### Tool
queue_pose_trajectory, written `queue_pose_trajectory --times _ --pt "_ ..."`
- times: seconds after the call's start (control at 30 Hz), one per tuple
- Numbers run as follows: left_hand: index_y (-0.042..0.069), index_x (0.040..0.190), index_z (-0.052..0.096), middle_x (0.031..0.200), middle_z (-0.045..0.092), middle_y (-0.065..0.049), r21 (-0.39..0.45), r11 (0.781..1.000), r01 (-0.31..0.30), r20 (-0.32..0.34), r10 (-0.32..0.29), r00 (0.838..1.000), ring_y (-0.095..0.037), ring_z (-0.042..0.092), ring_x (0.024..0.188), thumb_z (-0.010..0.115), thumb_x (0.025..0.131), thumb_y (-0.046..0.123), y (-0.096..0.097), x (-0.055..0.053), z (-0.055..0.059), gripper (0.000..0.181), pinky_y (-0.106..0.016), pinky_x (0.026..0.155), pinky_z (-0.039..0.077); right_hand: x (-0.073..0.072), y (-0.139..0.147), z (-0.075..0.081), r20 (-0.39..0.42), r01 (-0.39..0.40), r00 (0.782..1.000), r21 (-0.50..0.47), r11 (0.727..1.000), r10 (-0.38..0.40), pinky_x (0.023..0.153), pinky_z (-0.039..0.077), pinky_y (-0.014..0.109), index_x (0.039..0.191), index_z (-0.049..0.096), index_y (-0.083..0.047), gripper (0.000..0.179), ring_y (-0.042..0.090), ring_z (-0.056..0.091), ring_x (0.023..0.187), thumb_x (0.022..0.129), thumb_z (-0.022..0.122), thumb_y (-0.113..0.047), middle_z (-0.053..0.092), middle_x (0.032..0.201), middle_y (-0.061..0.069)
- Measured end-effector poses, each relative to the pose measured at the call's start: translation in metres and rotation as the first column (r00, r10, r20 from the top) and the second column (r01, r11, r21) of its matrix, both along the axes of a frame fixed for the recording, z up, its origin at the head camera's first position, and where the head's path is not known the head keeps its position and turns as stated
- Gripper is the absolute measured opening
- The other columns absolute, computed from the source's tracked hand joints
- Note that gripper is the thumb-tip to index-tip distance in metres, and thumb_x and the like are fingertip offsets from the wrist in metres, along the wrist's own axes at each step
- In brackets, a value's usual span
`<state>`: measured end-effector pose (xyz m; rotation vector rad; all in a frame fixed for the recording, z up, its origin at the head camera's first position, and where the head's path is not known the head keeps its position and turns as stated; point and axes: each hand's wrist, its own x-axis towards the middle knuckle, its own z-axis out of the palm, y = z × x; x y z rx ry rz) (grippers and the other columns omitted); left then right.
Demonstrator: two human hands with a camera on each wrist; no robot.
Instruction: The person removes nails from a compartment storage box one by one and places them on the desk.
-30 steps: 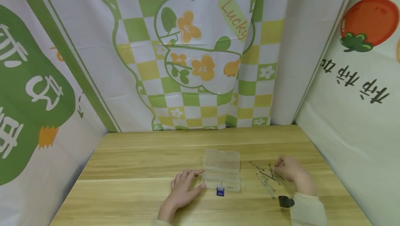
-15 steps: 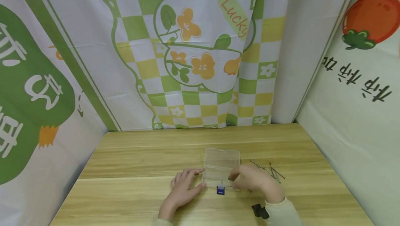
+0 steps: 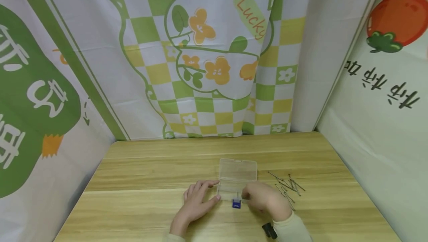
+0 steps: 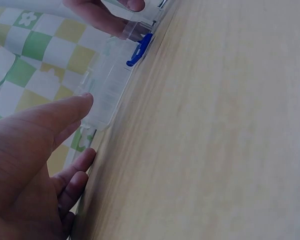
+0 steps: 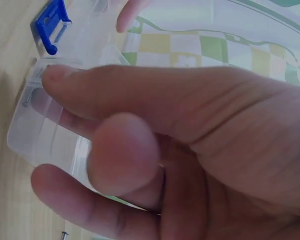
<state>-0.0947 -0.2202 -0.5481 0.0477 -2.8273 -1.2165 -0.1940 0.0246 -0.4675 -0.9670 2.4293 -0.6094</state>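
A clear plastic box (image 3: 237,170) lies with its lid laid back and a blue latch (image 3: 236,203) at its front. My left hand (image 3: 197,202) rests on the table at the box's left side, fingers extended and fingertips at its edge. My right hand (image 3: 262,197) reaches into the box's right front part, thumb and index finger bent inward. In the right wrist view a thin metal nail (image 5: 27,96) shows inside the box, right by the thumb and index fingertips; I cannot tell whether they pinch it. Several long nails (image 3: 290,186) lie loose to the right of the box.
The wooden table (image 3: 150,164) has a light, smooth top. Printed cloth (image 3: 214,117) hangs along its back edge, with more cloth (image 3: 371,138) at the right side. A black strap piece (image 3: 269,231) sits beside the right sleeve (image 3: 292,229).
My right hand has moved left from the loose nails to the box, and its fingers are now in the box's right front part. The left hand stays put.
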Motion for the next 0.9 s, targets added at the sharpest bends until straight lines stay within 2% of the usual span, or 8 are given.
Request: queue_pose_trajectory --times 0.13,0.33,0.4,0.53,0.9 --pt "0.034 0.148 0.057 0.141 0.054 0.002 -0.001 1.000 -0.002 0.000 0.002 1.000 -0.032 0.038 0.133 0.067 0.100 0.051 0.0003 -0.0001 0.0005 0.052 -0.071 0.111 0.014 -0.0001 0.0002 -0.0016 0.026 0.006 1.000 -0.017 1.000 -0.006 0.058 0.051 0.036 0.100 0.079 -0.005 0.012 0.017 0.055 0.049 0.090 0.077 0.001 0.074 0.095 0.009" --pt "0.034 0.148 0.057 0.141 0.054 0.001 0.007 1.000 -0.005 0.000 0.005 1.000 -0.033 0.038 0.133 0.068 0.100 0.050 0.0010 0.0007 0.0008 0.052 -0.071 0.111 0.013 -0.0025 0.0005 -0.0019 0.015 -0.046 0.999 -0.030 0.998 0.047 0.063 0.055 0.037 0.110 0.078 -0.007 0.022 0.015 0.059 0.059 0.090 0.076 0.002 0.073 0.098 0.008" --pt "0.034 0.148 0.058 0.141 0.054 0.001 0.007 1.000 -0.009 0.003 0.009 1.000 -0.032 0.038 0.133 0.068 0.100 0.050 0.0014 0.0012 0.0004 0.052 -0.071 0.112 0.013 -0.0026 0.0005 -0.0026 0.019 -0.057 0.998 -0.036 0.998 0.058 0.059 0.054 0.033 0.115 0.077 -0.007 0.027 0.014 0.060 0.058 0.090 0.075 0.003 0.072 0.099 0.009" --pt "0.035 0.148 0.058 0.141 0.054 0.002 0.001 1.000 -0.019 0.011 0.019 1.000 -0.030 0.038 0.132 0.068 0.099 0.051 0.0020 0.0016 0.0002 0.052 -0.069 0.111 0.014 -0.0009 -0.0004 -0.0048 0.027 -0.046 0.999 -0.042 0.998 0.047 0.043 0.047 0.028 0.115 0.078 -0.007 0.025 0.013 0.057 0.045 0.092 0.073 0.001 0.073 0.101 0.013" --pt "0.032 0.147 0.058 0.138 0.055 0.002 0.011 1.000 -0.008 -0.009 0.008 1.000 -0.028 0.040 0.126 0.069 0.100 0.049 0.0026 0.0023 0.0039 0.051 -0.067 0.106 0.019 0.0035 -0.0002 -0.0014 -0.021 -0.023 1.000 -0.011 1.000 0.022 0.044 0.048 0.031 0.115 0.078 -0.010 0.023 0.014 0.057 0.042 0.095 0.071 -0.006 0.075 0.107 0.015"
